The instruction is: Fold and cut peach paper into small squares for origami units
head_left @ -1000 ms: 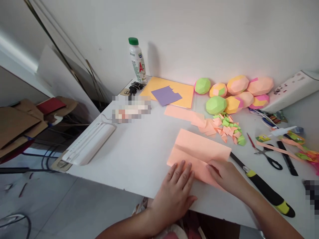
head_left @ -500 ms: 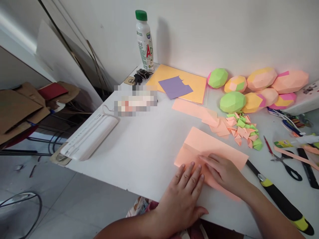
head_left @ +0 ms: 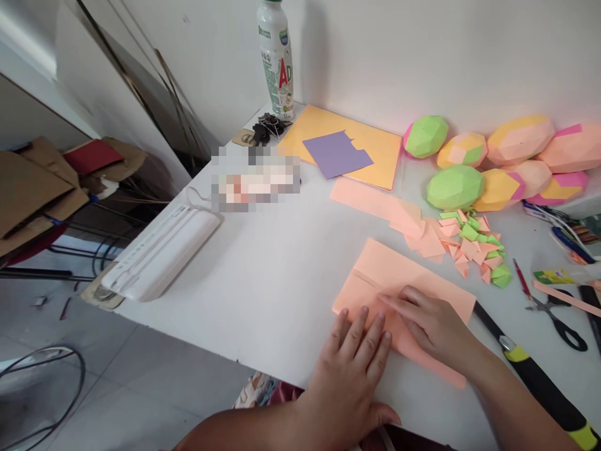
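A peach paper sheet lies at the near right of the white table, its near part folded over so that an edge runs across it. My left hand rests flat on the near left part of the sheet, fingers spread. My right hand touches the paper near that edge with its index fingertip, the other fingers partly bent and apart. Behind the sheet lie peach strips and a pile of small folded peach and green pieces.
Faceted paper shapes line the wall. Yellow paper bears a purple piece. A bottle stands behind. A white device lies left; a black-yellow knife and scissors lie right.
The camera view has shifted slightly, cutting off the bottle's top. Both hands stay on the sheet in nearly the same places, and the folded edge shows a little more clearly.
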`<act>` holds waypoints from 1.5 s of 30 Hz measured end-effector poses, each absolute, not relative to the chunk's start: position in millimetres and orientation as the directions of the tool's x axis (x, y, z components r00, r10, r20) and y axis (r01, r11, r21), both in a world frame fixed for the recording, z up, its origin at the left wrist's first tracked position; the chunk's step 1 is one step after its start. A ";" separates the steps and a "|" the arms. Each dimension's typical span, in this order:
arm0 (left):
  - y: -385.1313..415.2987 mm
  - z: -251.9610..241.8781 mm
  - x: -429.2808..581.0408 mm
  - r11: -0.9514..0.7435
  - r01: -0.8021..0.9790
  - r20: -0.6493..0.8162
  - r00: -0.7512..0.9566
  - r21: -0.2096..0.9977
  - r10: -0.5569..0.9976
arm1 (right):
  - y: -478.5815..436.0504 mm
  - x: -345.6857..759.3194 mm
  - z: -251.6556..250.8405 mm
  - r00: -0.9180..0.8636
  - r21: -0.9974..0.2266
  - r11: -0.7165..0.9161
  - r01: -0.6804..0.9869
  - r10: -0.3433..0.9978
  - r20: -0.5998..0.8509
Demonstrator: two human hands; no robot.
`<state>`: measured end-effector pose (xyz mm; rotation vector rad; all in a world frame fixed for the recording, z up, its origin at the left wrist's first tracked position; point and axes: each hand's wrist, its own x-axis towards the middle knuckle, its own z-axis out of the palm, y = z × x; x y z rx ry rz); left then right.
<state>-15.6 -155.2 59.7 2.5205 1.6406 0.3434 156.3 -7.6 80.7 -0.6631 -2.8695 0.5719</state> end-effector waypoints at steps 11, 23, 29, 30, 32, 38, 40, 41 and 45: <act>-154.9 61.7 -22.1 -0.445 0.874 0.109 0.432 0.197 0.895 | -8.8 143.4 91.9 -0.877 -0.217 0.850 0.480 0.463 -0.126; -161.9 53.7 -18.6 -0.400 0.896 0.122 0.382 0.193 0.916 | -8.7 122.4 83.4 -0.904 -0.195 0.883 0.426 0.416 -0.094; -164.3 56.1 -19.3 -0.403 0.895 0.113 0.388 0.191 0.915 | -10.8 118.6 87.2 -0.905 -0.159 0.892 0.424 0.409 -0.119; -164.3 56.4 -19.4 -0.401 0.896 0.106 0.387 0.193 0.916 | -11.0 118.2 87.3 -0.902 -0.148 0.891 0.428 0.413 -0.124; -164.4 56.8 -19.6 -0.398 0.896 0.092 0.388 0.196 0.917 | -11.3 117.6 87.2 -0.902 -0.131 0.894 0.429 0.415 -0.121; -165.9 56.6 -19.6 -0.402 0.898 0.084 0.393 0.178 0.916 | -12.3 116.7 85.4 -0.914 -0.098 0.909 0.405 0.400 -0.072; -166.6 56.0 -19.1 -0.400 0.900 0.088 0.391 0.174 0.916 | -12.5 116.7 84.4 -0.915 -0.086 0.911 0.403 0.398 -0.069; -166.7 55.9 -18.7 -0.397 0.901 0.095 0.385 0.175 0.918 | -12.5 116.9 83.8 -0.916 -0.080 0.913 0.401 0.396 -0.070; -164.0 57.4 -17.0 -0.388 0.905 0.141 0.367 0.176 0.919 | -12.7 118.0 82.6 -0.927 -0.075 0.925 0.374 0.369 -0.064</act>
